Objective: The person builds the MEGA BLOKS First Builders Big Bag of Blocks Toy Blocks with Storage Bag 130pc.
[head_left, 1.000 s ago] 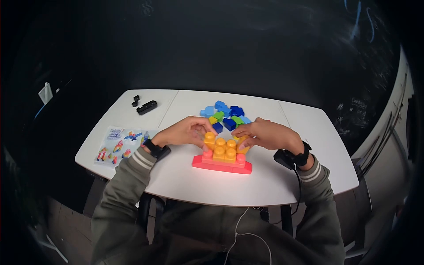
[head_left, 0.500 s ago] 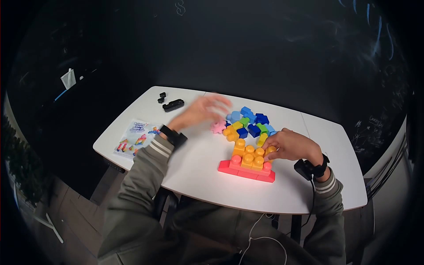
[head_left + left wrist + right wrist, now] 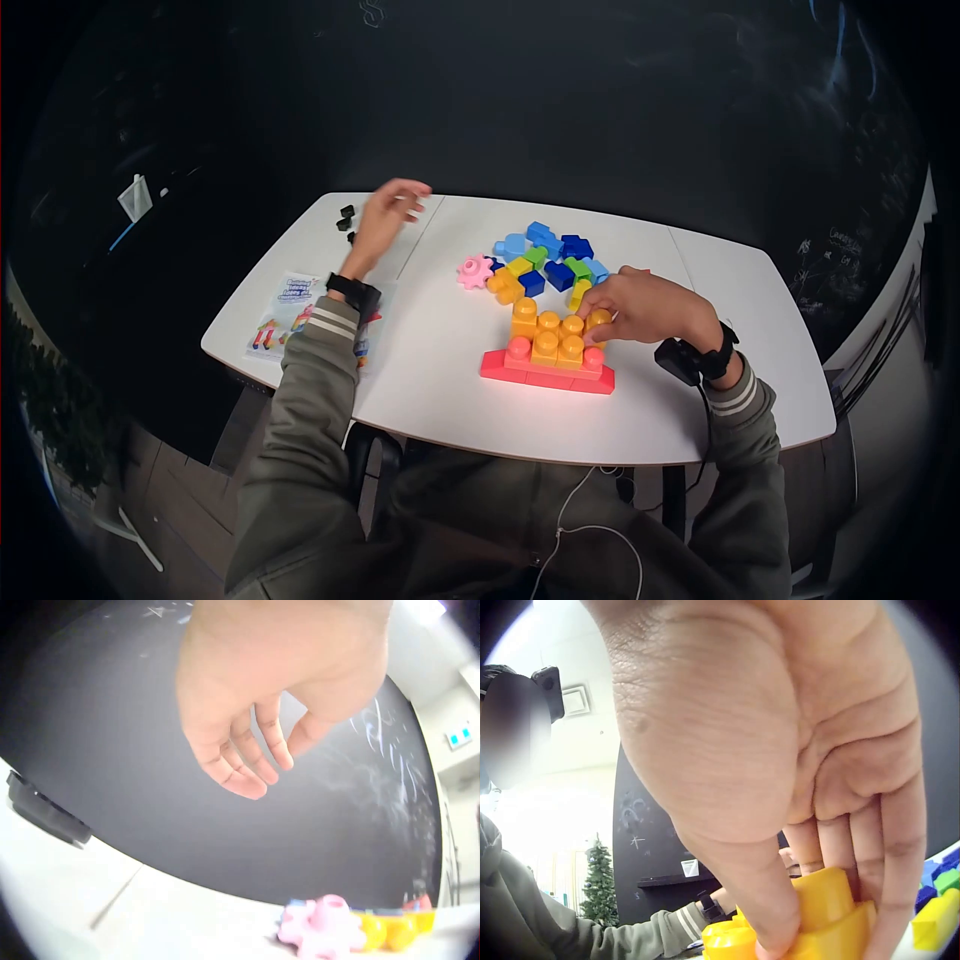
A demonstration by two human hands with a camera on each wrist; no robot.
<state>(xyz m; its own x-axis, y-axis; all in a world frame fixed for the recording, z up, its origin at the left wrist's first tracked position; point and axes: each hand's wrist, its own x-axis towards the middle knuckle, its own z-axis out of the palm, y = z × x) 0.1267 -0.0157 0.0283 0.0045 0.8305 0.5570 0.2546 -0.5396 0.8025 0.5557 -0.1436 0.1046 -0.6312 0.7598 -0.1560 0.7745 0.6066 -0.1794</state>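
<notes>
A stack of orange building blocks (image 3: 546,350) stands on a coral-red base (image 3: 540,377) near the table's front, in the head view. My right hand (image 3: 652,305) pinches the orange block at the stack's right end. Thumb and fingers lie on either side of that orange block (image 3: 823,898) in the right wrist view. Empty, with fingers loosely bent, my left hand (image 3: 382,228) hovers over the back left of the table. Near it is a long black piece (image 3: 49,814), mostly hidden behind the hand in the head view.
Behind the stack lie loose blue blocks (image 3: 576,247), green and yellow ones, and a pink gear-shaped block (image 3: 473,271). A printed picture sheet (image 3: 285,310) lies at the left, partly under the left forearm. Small black pieces (image 3: 346,218) sit near the back left corner.
My left hand has let go of the stack's left side and swung away to the back left. My right hand stays at the stack's right end. The head view has shifted.
</notes>
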